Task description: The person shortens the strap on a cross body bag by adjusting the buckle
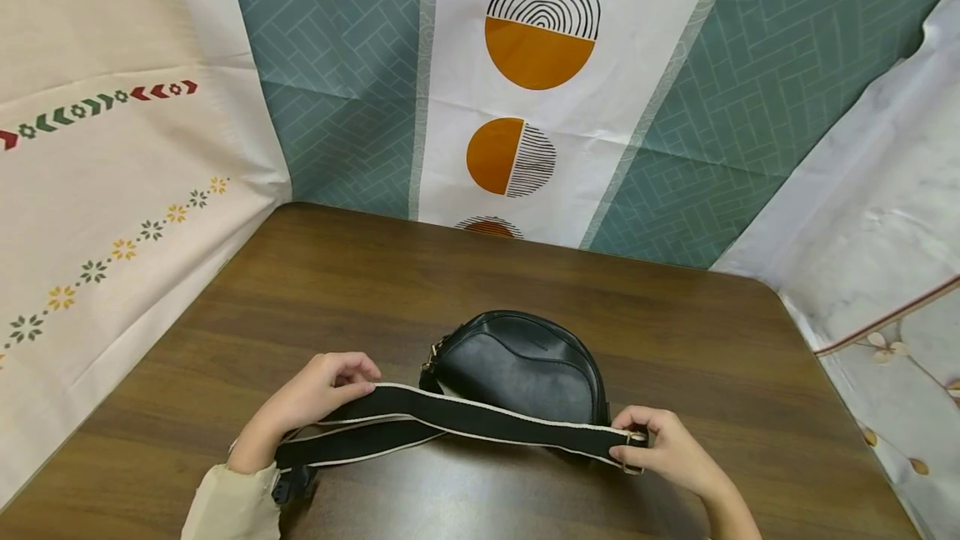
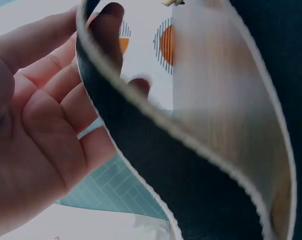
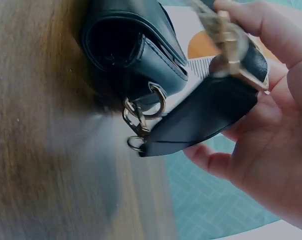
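Observation:
A black half-moon shoulder bag (image 1: 517,365) rests on the table, its curved side toward the back. Its black strap (image 1: 495,421) with cream edges stretches across the front of the bag between both hands. My left hand (image 1: 318,390) pinches the strap near its left part, thumb in front; the left wrist view shows the band (image 2: 166,155) crossing the fingers. At the strap's other end, my right hand (image 1: 667,448) pinches it by the gold buckle (image 3: 231,47). From there a black leather tab (image 3: 206,112) runs to a gold clip (image 3: 141,122) hooked on the bag's ring.
The brown wooden table (image 1: 360,273) reaches back to a patterned teal and white cloth (image 1: 337,90). Cream cloth (image 1: 112,190) hangs at the left and a pale floral cloth (image 1: 870,273) at the right. A second length of strap (image 1: 360,442) loops below the left hand.

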Demonstrator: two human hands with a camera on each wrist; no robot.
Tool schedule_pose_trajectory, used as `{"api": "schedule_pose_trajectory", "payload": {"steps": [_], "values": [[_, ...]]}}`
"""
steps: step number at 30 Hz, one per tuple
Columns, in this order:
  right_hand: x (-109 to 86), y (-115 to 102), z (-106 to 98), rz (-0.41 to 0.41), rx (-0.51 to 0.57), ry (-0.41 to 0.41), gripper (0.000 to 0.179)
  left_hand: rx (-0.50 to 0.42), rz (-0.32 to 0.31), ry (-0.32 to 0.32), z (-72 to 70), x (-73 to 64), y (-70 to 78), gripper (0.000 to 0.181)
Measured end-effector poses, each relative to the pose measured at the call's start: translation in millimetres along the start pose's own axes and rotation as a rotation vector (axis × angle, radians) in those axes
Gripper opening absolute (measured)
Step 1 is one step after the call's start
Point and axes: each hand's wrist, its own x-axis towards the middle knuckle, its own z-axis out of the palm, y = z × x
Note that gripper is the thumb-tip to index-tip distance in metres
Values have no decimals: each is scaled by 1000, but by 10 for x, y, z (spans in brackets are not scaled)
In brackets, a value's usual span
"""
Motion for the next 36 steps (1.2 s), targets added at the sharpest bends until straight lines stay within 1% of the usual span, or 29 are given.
{"api": "schedule_pose_trajectory", "payload": {"steps": [3,7,10,13,16,21,24,29,32,36], "values": [[-26,-17,-17,-1,-60,1,21,18,8,-11,-5,15,31,11],[-64,-20,-38,-8,-69,-30,23,9,14,-46,-4,32,72,12],[-90,-13,-54,-1,-99,-48,25,7,14,-76,12,48,96,11],[-114,-13,-66,8,-139,-61,27,10,31,-104,39,87,121,11],[-128,-12,-75,-8,-171,-64,29,25,50,-128,78,142,145,10],[-148,4,-86,-44,-180,-60,32,79,85,-156,166,236,191,14],[-157,20,-88,-51,-173,-65,32,93,106,-171,210,286,229,16],[-163,42,-87,-55,-159,-74,32,121,107,-182,265,352,298,15],[-164,47,-87,-55,-160,-75,31,165,105,-194,295,393,335,15],[-164,41,-86,-51,-155,-79,31,213,125,-216,332,464,380,18]]}}
